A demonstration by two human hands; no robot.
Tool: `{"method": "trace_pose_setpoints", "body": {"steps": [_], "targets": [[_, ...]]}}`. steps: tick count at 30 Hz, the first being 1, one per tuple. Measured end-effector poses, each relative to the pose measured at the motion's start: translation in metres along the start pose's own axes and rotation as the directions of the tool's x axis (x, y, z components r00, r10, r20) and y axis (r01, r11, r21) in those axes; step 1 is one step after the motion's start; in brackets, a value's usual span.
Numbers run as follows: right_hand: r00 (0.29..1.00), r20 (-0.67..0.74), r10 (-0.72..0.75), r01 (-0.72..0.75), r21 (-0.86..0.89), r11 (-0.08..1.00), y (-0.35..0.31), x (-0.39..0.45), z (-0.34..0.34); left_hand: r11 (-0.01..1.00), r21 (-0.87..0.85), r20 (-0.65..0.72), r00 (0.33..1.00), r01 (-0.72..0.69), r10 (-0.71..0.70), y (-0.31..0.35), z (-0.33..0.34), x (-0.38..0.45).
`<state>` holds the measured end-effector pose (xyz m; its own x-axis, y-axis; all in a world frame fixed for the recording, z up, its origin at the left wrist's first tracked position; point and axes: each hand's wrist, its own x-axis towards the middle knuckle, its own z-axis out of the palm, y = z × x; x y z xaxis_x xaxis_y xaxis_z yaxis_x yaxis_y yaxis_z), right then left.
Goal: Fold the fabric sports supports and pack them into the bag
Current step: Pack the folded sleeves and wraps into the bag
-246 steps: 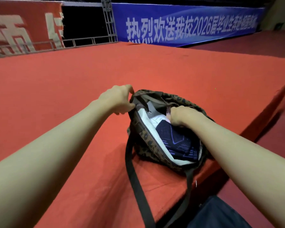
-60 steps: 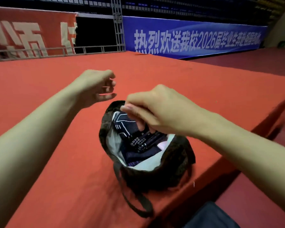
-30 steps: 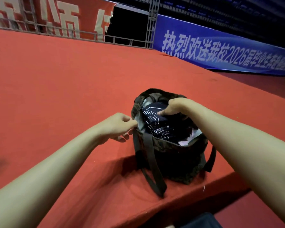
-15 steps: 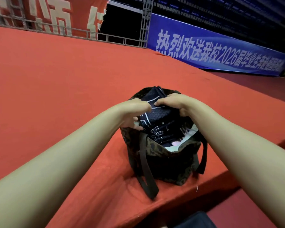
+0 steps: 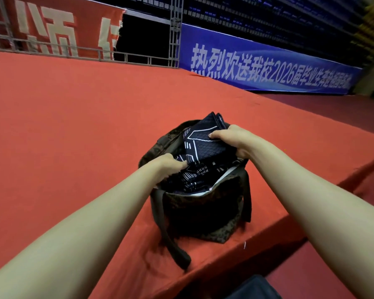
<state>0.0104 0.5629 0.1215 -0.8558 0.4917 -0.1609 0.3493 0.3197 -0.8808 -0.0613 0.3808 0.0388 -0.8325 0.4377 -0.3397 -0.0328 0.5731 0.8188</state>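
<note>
A dark camouflage bag (image 5: 203, 212) with a white lining stands open on the red carpeted platform (image 5: 73, 126), close to its front edge. Dark navy fabric supports with white line patterns fill its mouth. One folded support (image 5: 203, 143) sticks up out of the far side of the opening. My right hand (image 5: 231, 138) grips this folded support from the right, fingers curled over its top face. My left hand (image 5: 166, 166) is at the bag's left rim, fingers curled into the fabric of the supports (image 5: 194, 175) lying lower inside.
The bag's dark strap (image 5: 171, 240) hangs loose onto the carpet toward me. The platform's front edge (image 5: 268, 240) drops off just right of the bag to a darker red floor. A blue banner (image 5: 268, 70), a red banner and a metal railing stand at the back.
The folded support has risen further out of the bag's far side under my right hand. My left hand has slid from the support's top down to the left rim, onto the lower fabric.
</note>
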Motion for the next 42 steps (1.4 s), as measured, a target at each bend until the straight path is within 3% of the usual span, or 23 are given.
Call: {"method": "trace_pose_setpoints", "body": {"steps": [4,7,13,16,18,22,25,30,35,39,42], "targets": [[0.976,0.182,0.118,-0.156,0.21,0.965,0.005,-0.005,0.0,0.963,-0.262,-0.026,0.997,0.062,-0.071,-0.009,0.004,0.014],[0.939,0.297,0.175,-0.263,0.287,0.921,0.011,-0.006,0.0,0.971,-0.225,0.043,0.996,0.08,-0.072,-0.006,0.006,0.009],[0.915,0.346,0.209,-0.333,0.35,0.876,0.02,-0.01,0.002,0.968,-0.234,0.036,0.994,-0.092,0.103,0.013,0.008,0.007],[0.906,0.37,0.206,-0.355,0.401,0.844,0.028,-0.013,-0.004,0.91,-0.387,-0.15,0.984,-0.151,0.099,0.017,0.004,0.024],[0.906,0.365,0.216,-0.36,0.393,0.846,0.034,-0.014,-0.005,0.9,-0.392,-0.28,0.957,-0.19,0.08,0.019,0.003,0.032],[0.911,0.298,0.286,-0.375,0.308,0.874,0.047,-0.013,0.014,0.995,0.029,-0.234,0.967,-0.1,0.104,0.011,0.007,0.037],[0.908,0.273,0.318,-0.364,0.136,0.922,0.048,-0.015,0.026,0.985,0.137,-0.139,0.982,-0.108,0.127,0.005,0.001,0.036],[0.839,0.365,0.404,-0.305,-0.299,0.904,0.043,-0.023,0.028,0.984,0.075,-0.052,0.984,-0.165,0.169,-0.005,-0.013,0.036],[0.916,0.251,0.313,-0.141,-0.529,0.837,0.043,-0.03,0.042,0.994,-0.028,-0.173,0.98,-0.107,0.101,0.002,-0.007,0.036],[0.869,0.264,0.418,-0.212,-0.564,0.798,0.049,-0.039,0.037,0.991,0.121,-0.13,0.989,-0.06,0.075,0.01,-0.001,0.025],[0.911,0.193,0.365,-0.178,-0.615,0.768,0.049,-0.042,0.039,0.95,0.31,-0.086,0.993,-0.047,0.077,0.016,0.001,0.016]]}}
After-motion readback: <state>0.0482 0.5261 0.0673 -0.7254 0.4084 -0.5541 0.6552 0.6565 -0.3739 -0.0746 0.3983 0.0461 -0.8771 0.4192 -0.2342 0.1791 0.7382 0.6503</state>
